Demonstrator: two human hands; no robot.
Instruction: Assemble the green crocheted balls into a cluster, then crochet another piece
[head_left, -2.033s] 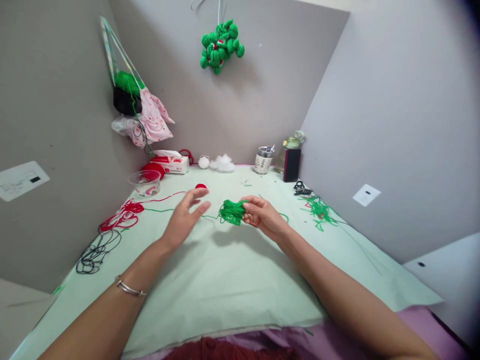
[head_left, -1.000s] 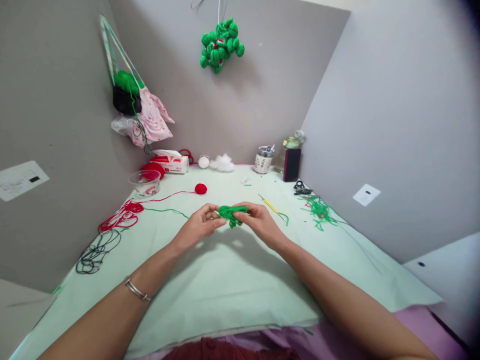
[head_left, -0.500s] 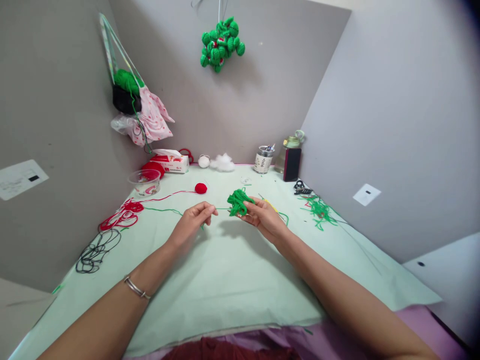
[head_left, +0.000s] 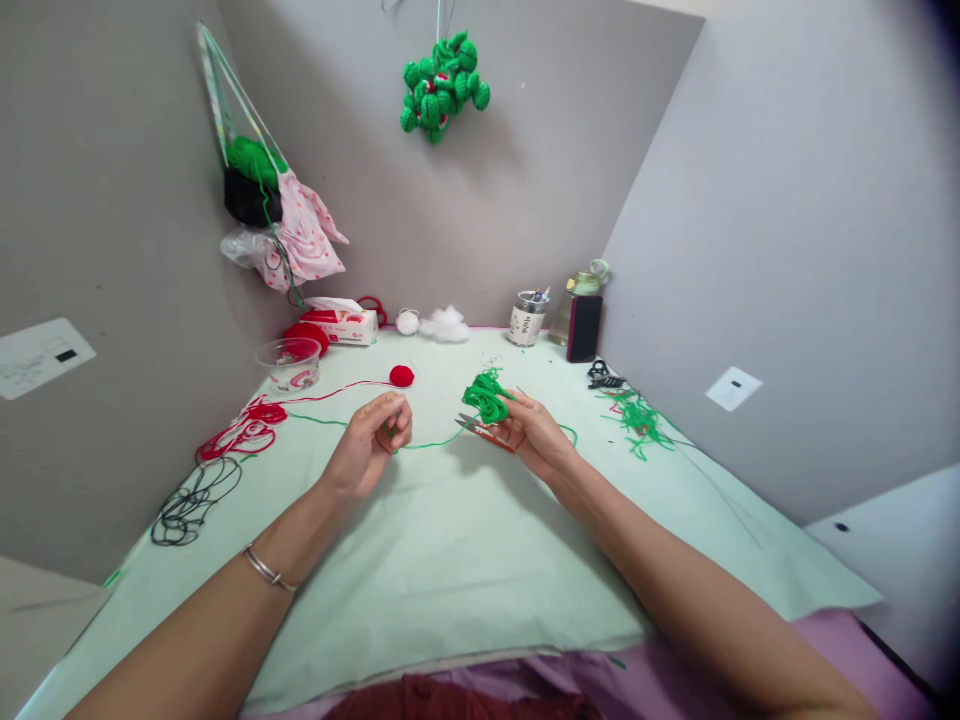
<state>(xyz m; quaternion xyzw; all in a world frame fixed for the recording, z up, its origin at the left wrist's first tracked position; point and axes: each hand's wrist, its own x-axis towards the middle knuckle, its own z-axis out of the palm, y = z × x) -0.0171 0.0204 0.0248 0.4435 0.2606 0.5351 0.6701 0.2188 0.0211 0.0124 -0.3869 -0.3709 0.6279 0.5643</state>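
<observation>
My right hand (head_left: 538, 432) grips a looped bundle of green yarn (head_left: 486, 394) above the table. The same hand also holds small scissors (head_left: 487, 433) with orange handles, their blades apart and pointing left below the bundle. A green strand (head_left: 435, 445) runs slackly from near the blades across to my left hand (head_left: 369, 440). The fingers of my left hand are curled closed on that strand. On its far side the green yarn trails left over the cloth.
A red yarn ball (head_left: 402, 376) lies beyond my hands. Red yarn (head_left: 251, 425) and dark cord (head_left: 196, 500) lie left; green scraps (head_left: 641, 422) and black scissors (head_left: 600, 374) lie right. A plastic tub (head_left: 289, 375), tissue box (head_left: 345, 325), pen tin (head_left: 526, 322) and phone (head_left: 584, 328) line the back.
My left hand has moved left and the strand between the hands has gone from taut to slack. The scissors in my right hand now show their blades below the yarn bundle.
</observation>
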